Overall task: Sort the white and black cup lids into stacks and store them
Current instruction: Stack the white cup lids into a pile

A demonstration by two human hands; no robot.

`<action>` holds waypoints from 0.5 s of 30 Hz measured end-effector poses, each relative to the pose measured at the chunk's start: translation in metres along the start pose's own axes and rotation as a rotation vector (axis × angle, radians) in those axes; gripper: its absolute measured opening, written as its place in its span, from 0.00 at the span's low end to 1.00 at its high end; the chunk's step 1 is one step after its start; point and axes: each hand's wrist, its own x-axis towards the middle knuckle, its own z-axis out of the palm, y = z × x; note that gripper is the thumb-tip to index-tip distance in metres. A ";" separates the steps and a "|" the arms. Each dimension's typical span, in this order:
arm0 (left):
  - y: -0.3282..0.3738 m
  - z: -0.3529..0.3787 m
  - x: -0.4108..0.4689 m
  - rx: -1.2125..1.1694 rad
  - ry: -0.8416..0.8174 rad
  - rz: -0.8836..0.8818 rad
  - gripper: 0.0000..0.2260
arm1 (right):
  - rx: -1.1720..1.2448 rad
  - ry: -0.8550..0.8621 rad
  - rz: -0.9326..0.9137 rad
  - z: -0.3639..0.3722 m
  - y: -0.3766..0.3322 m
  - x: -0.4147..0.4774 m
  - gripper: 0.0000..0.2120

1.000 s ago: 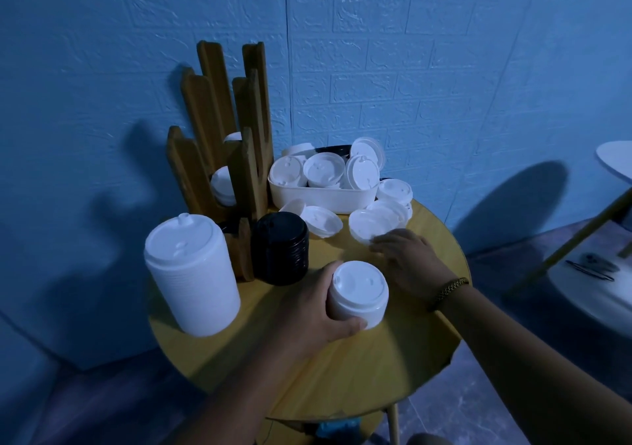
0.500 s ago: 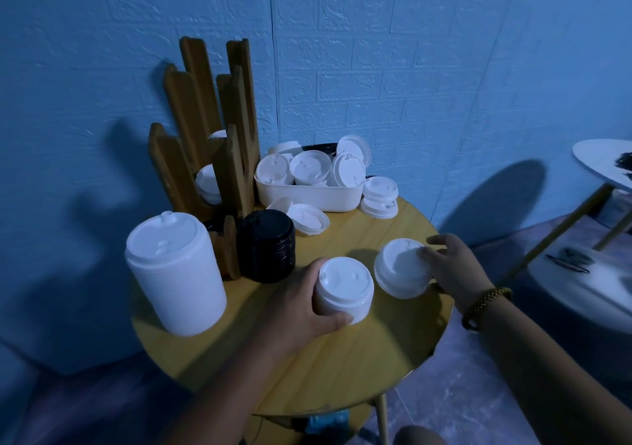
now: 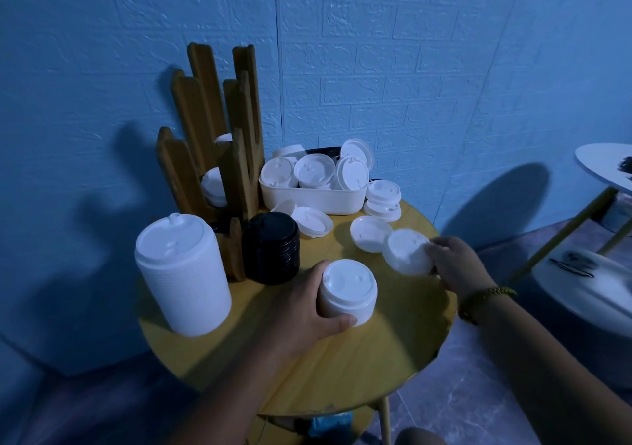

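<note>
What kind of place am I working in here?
Probably a small cafe or drinks-stall corner, not certain: round wooden table against a blue brick-pattern wall, a black lid stack, a tub of white lids, a wooden rack.

A single camera sits on the person's head, close over the round table (image 3: pixel 393 359), facing forward and steeply down. The blue wall (image 3: pixel 410 51) fills 12 o'clock. Forearms cross the frame from 7 and 4 o'clock: the left hand (image 3: pixel 301 311) grips the short white stack (image 3: pixel 347 287) near mid-frame, and the right hand (image 3: pixel 451 263) pinches a loose white lid (image 3: pixel 407 251).
</note>
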 end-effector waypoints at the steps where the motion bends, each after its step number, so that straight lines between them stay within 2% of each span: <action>1: 0.000 0.001 0.000 -0.003 0.001 0.000 0.42 | -0.134 0.003 -0.045 -0.005 0.007 -0.004 0.13; 6: -0.002 0.003 0.002 0.005 0.014 -0.014 0.42 | -0.751 -0.036 -0.118 -0.008 0.019 -0.026 0.21; 8: -0.002 0.002 0.001 0.004 0.015 -0.020 0.42 | -0.913 -0.006 -0.138 -0.007 0.016 -0.032 0.26; 10: 0.000 0.001 0.001 0.009 0.011 -0.022 0.42 | -0.906 -0.001 -0.222 -0.012 0.012 -0.032 0.31; 13: 0.002 0.000 0.000 0.009 0.003 -0.023 0.42 | -0.832 -0.308 -0.383 -0.015 0.004 -0.024 0.43; 15: 0.003 0.000 -0.001 0.007 0.003 -0.023 0.42 | -0.813 -0.458 -0.374 -0.010 0.006 -0.019 0.46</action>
